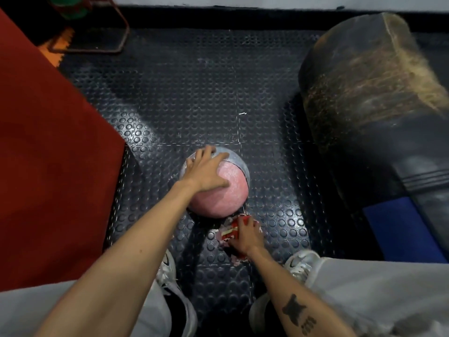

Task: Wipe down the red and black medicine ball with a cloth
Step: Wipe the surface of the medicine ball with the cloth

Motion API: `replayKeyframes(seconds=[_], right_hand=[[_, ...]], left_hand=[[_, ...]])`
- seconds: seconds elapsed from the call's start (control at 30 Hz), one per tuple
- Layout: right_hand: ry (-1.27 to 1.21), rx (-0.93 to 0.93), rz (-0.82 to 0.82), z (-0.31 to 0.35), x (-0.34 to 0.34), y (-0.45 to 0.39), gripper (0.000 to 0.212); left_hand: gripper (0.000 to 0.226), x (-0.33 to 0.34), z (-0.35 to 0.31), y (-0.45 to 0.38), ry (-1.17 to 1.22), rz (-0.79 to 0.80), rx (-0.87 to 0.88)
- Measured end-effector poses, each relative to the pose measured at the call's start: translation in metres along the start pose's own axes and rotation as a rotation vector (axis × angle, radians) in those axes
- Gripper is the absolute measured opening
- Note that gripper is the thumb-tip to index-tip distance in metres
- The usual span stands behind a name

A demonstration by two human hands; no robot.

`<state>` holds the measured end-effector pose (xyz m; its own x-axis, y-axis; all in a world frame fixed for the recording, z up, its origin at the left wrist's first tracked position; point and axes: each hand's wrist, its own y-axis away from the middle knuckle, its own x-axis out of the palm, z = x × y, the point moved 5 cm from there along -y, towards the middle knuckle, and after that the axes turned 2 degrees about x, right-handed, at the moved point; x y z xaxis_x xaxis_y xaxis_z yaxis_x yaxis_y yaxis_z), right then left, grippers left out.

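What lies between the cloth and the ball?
Only a narrow strip of bare studded floor mat, seen in the head view, separates the cloth from the ball.

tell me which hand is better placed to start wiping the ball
Right. The right hand already lies on the cloth on the floor mat just in front of the medicine ball, so it can probably bring it up. The left hand is spread over the ball's top, steadying it.

a faded pink-red and grey medicine ball (226, 190) on black, circle-studded floor matting (194, 93); red-and-white patterned cloth (233, 233); red mat (48, 166).
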<state>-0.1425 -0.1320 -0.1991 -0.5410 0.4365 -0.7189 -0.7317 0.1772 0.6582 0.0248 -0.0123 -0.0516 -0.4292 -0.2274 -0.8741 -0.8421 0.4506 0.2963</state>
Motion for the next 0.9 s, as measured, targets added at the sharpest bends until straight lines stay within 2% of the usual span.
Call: replayKeyframes(seconds=[0.1, 0.27, 0.33, 0.4, 0.5, 0.57, 0.67, 0.77, 0.83, 0.9], right_hand=[[0.118, -0.027, -0.106, 0.004, 0.014, 0.003, 0.080], [0.197, -0.128, -0.184, 0.007, 0.020, 0.002, 0.058], [0.141, -0.168, -0.218, 0.004, 0.018, 0.000, 0.048], [-0.151, -0.140, -0.309, -0.007, 0.012, 0.003, 0.037], [-0.844, 0.079, -0.426, -0.034, -0.013, 0.018, 0.017], [-1.143, 0.183, -0.559, -0.047, -0.050, 0.033, 0.009], [-1.446, 0.067, -0.656, -0.037, -0.129, 0.048, 0.015], [-1.334, -0.163, -0.664, -0.003, -0.197, 0.046, 0.018], [-1.101, -0.256, -0.695, 0.032, -0.217, 0.029, 0.016], [-0.867, -0.344, -0.636, 0.069, -0.210, 0.009, 0.024]], left_hand=[[0.090, 0.002, 0.004, -0.001, -0.023, -0.004, -0.001], [0.092, 0.004, 0.009, 0.000, -0.039, 0.007, 0.009], [0.093, 0.004, 0.010, 0.001, -0.044, 0.013, 0.011], [0.094, 0.003, 0.011, 0.002, -0.044, 0.025, 0.007], [0.099, -0.001, 0.013, 0.004, -0.058, 0.058, -0.009], [0.105, -0.001, 0.013, 0.004, -0.055, 0.096, -0.008], [0.120, -0.008, 0.015, 0.005, -0.040, 0.134, 0.002], [0.127, -0.011, 0.014, 0.014, -0.039, 0.099, 0.018], [0.128, -0.008, 0.012, 0.022, -0.029, 0.027, 0.024], [0.127, -0.005, 0.010, 0.028, 0.015, -0.065, 0.038]])
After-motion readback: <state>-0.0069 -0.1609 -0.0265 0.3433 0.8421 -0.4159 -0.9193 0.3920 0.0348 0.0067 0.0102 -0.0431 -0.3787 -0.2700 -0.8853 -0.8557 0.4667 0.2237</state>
